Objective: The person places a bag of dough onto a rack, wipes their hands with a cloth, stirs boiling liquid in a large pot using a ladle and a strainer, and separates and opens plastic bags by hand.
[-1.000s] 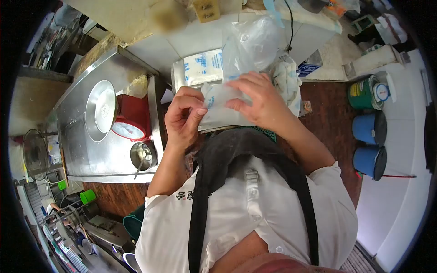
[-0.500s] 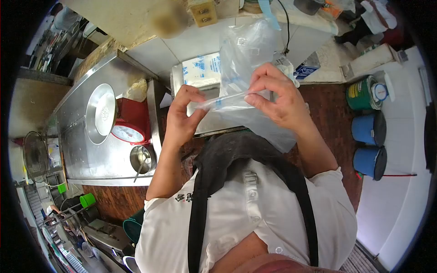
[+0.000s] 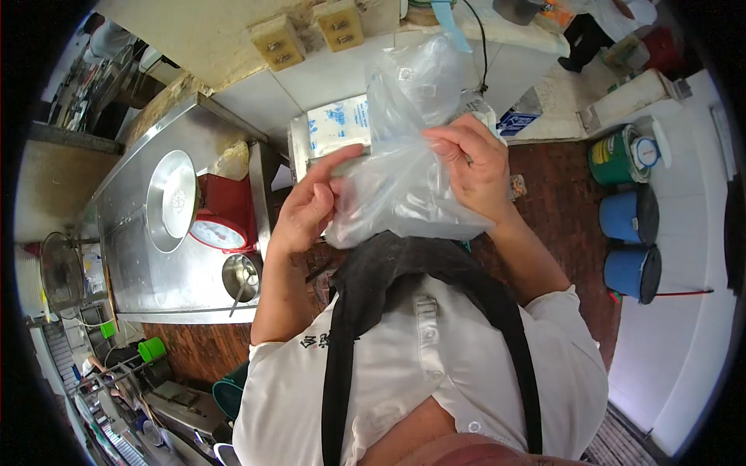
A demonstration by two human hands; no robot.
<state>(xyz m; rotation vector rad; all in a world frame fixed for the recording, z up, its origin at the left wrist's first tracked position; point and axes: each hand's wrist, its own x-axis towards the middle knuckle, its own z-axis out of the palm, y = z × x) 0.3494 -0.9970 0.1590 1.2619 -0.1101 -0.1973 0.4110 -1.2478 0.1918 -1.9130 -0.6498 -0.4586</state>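
Note:
A clear plastic bag [image 3: 404, 190] hangs spread out in front of my apron. My right hand [image 3: 474, 159] pinches its upper edge between thumb and fingers. At the bag's left side is my left hand [image 3: 315, 202], its fingers apart, with some fingertips behind the film. Another clear bag [image 3: 423, 81] stands puffed up just beyond, against the tiled wall. A white pack with blue print [image 3: 338, 124] lies behind my left hand.
On the steel counter [image 3: 132, 264] at the left are a red scale [image 3: 229, 206] with a round metal pan [image 3: 172, 200], and a metal bowl [image 3: 241, 278] with a spoon. Blue buckets [image 3: 618, 216] stand at the right. A person [image 3: 602, 27] is at the top right.
The bag between my hands was stretched taut in a narrow band and now hangs wide. My left hand has loosened its pinch and opened. The person at the top right has shifted left in view.

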